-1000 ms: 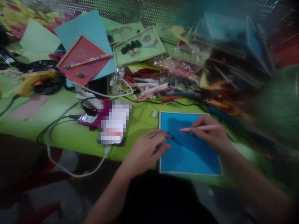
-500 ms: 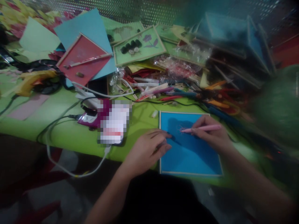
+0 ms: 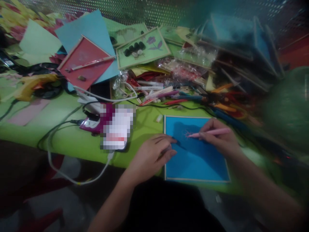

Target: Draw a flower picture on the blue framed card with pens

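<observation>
A blue board (image 3: pixel 200 164) with thin pale wooden edging lies on the green table. My right hand (image 3: pixel 218 137) grips a pink pen (image 3: pixel 213 132), its tip touching the board beside a small pink drawing (image 3: pixel 187 134) of branching strokes. My left hand (image 3: pixel 155 153) rests over the board's left edge, fingers apart and bent, with nothing seen in it. A small whitish piece (image 3: pixel 159 118) lies just outside the board's upper left corner.
Left of my hands are a phone (image 3: pixel 117 127) with a white cable and a purple power strip (image 3: pixel 91 124). A yellow glue gun (image 3: pixel 36 84) lies far left. Behind are pens (image 3: pixel 149 87), a green framed picture (image 3: pixel 145 48), a red board (image 3: pixel 89 64) and scissors (image 3: pixel 227 108).
The pen tip has shifted very slightly to the right, and the pink drawing shows a little more. My left hand stays in place.
</observation>
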Motion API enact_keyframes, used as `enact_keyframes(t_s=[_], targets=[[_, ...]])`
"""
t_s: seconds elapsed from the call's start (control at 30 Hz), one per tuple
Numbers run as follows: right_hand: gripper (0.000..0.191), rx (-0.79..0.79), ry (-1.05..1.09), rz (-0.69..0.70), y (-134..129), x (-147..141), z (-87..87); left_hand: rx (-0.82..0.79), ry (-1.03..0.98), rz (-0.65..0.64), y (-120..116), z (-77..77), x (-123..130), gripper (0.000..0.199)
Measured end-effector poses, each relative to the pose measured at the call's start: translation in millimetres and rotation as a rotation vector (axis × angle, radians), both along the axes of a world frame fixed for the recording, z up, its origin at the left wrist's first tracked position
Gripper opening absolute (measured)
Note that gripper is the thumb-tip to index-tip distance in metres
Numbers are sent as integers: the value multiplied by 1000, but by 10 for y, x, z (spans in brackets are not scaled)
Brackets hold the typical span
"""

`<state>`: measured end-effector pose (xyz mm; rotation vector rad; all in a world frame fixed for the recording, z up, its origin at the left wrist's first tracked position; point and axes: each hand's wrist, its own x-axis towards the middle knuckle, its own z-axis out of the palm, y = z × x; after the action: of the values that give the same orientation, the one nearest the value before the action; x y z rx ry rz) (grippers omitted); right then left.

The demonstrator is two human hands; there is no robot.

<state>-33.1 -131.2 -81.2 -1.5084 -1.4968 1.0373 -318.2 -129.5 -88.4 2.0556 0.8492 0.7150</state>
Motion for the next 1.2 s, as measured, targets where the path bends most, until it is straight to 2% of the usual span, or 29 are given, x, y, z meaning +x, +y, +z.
enact_keyframes(t_s=[0.2, 1.0, 1.2], targets=[[25, 16, 48, -9, 7, 21, -28, -17, 0, 5, -5, -7, -8, 20], [23, -15, 6, -10, 9, 6, -17, -4, 6, 12, -10, 5, 1, 20], [23, 50, 172, -94, 39, 45, -31, -15, 8, 15, -4, -13, -5, 21]])
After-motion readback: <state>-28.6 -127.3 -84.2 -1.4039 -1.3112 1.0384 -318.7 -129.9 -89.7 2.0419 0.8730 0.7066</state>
